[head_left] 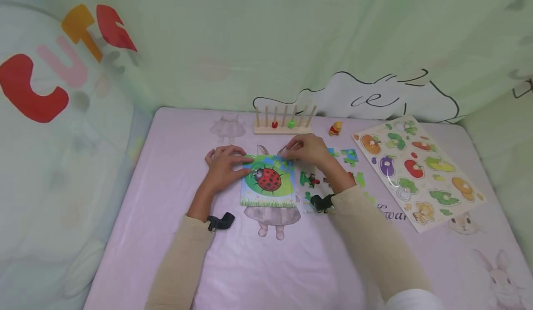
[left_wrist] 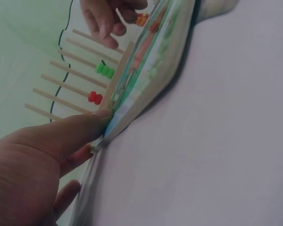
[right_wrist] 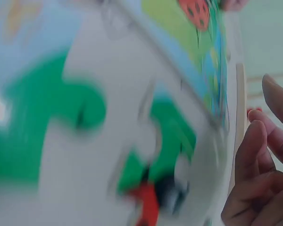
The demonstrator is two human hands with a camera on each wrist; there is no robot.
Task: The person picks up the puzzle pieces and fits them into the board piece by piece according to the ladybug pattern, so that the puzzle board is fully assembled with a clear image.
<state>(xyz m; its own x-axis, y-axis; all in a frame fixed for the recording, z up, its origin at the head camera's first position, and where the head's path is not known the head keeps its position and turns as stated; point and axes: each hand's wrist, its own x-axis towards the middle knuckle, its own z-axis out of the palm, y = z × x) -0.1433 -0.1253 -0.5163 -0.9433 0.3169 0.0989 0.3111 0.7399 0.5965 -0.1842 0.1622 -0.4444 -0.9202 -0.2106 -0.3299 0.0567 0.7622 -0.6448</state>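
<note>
A square ladybug puzzle board (head_left: 260,198) lies flat on the table in the head view. My left hand (head_left: 225,169) is at its left edge. In the left wrist view the thumb (left_wrist: 80,127) lies on the board's corner with other fingers beyond the edge, so the hand grips it there. My right hand (head_left: 308,149) is over the board's upper right corner. Its fingers are loosely bent and hold nothing in the right wrist view. Several jigsaw pieces (head_left: 350,156) lie right of the board, partly hidden by the right forearm; green ones (right_wrist: 172,125) show blurred close to that wrist.
Behind the board stands a wooden peg rack (head_left: 283,130) with red and green beads. A small bear figure (head_left: 335,128) is beside it. At the right lies a vegetable peg puzzle (head_left: 420,173). Curtains with printed letters surround the pink tablecloth (head_left: 250,277).
</note>
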